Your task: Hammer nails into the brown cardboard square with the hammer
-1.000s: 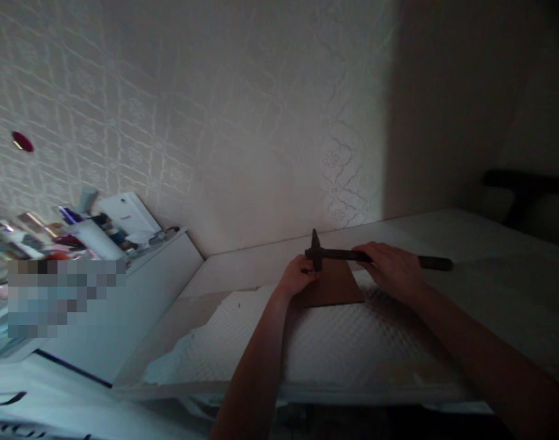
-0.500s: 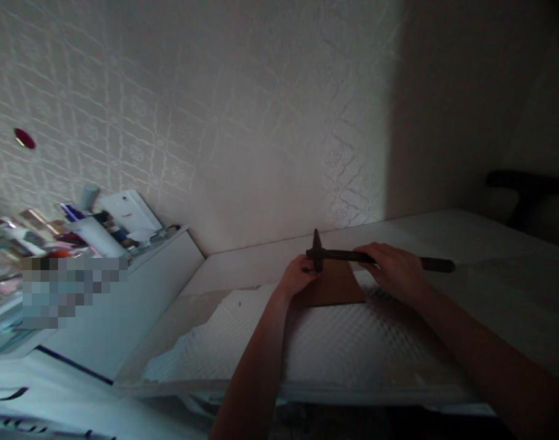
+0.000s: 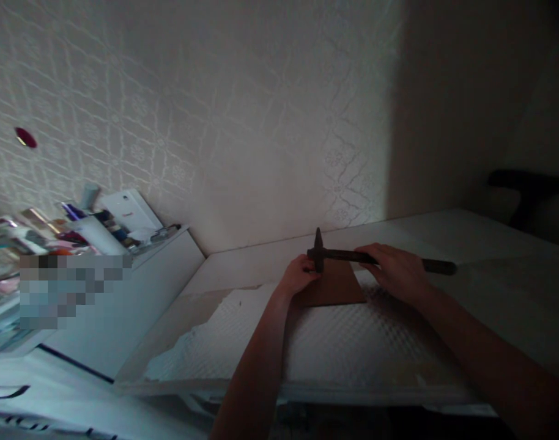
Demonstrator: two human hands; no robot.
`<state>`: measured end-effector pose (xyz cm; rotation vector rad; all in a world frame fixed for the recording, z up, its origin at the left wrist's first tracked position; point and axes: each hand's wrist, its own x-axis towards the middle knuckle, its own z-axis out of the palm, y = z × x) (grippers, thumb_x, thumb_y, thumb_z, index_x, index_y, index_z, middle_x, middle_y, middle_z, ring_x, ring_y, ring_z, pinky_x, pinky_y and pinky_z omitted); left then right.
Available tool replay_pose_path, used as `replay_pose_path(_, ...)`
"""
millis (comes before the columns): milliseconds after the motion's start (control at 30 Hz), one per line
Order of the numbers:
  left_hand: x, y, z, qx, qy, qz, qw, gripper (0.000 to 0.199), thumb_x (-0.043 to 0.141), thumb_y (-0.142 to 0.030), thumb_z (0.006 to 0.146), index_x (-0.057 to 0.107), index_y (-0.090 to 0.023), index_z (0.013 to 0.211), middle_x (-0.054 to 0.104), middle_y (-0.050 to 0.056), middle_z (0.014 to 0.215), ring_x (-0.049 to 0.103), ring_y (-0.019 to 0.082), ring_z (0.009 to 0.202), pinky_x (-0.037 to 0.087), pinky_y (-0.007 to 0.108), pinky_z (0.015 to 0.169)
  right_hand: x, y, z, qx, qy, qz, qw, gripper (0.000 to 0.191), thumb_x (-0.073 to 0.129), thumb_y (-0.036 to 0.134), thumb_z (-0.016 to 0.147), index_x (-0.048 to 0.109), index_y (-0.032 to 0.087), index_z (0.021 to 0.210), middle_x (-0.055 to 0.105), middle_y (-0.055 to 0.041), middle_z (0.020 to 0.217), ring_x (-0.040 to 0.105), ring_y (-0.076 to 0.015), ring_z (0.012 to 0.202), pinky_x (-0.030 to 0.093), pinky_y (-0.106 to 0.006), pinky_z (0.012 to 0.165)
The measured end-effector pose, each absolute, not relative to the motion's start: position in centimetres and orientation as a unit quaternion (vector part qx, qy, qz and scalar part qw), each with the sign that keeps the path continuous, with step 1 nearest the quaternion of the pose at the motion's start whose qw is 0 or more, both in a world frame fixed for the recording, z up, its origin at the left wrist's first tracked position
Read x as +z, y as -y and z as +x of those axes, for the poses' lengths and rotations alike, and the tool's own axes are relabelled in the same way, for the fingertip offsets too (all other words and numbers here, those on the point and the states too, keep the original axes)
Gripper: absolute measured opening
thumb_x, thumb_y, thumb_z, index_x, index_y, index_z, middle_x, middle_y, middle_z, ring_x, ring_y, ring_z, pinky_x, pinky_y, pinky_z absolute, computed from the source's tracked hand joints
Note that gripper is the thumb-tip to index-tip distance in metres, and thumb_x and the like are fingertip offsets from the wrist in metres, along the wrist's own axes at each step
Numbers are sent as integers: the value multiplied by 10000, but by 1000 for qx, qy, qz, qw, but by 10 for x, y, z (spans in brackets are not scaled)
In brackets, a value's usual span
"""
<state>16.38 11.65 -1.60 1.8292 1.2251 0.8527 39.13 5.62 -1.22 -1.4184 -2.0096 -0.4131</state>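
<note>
My right hand [image 3: 399, 269] is wrapped round the dark handle of a hammer [image 3: 344, 255], which lies nearly level from right to left. The hammer's head is just above the fingers of my left hand [image 3: 300, 275]. Those fingers are curled together over a brown board [image 3: 337, 287]; whatever they pinch, if anything, is hidden or too small to make out. Under the board is a pale sheet with a quilted pattern [image 3: 325, 348], which has a ragged left edge.
A white cabinet [image 3: 137, 299] stands on the left, its top crowded with bottles, tubes and a white box [image 3: 130, 211]. A patterned wall [image 3: 261, 153] rises behind the white work surface [image 3: 426, 229]. At the far right is a dark T-shaped object [image 3: 527, 183].
</note>
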Motion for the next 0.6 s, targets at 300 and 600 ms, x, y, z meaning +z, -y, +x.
replay_pose_path(300,-16,-116,163,332,-472,717,390,309,662,-70,615,589,-137,908,661,40,794,610,149,788,459,293,788,-13,-57,392,-151,763,-537,326,227,447,263,846,558,233,1042,632,-21,944,586,-181,808,406,-288,629)
replay_pose_path(600,-15,-116,162,323,-481,724,375,348,663,-74,607,590,-126,944,663,56,827,610,160,795,452,312,803,-11,-56,391,-151,757,-550,318,230,450,258,847,565,223,1044,631,-26,951,583,-182,809,395,-285,617)
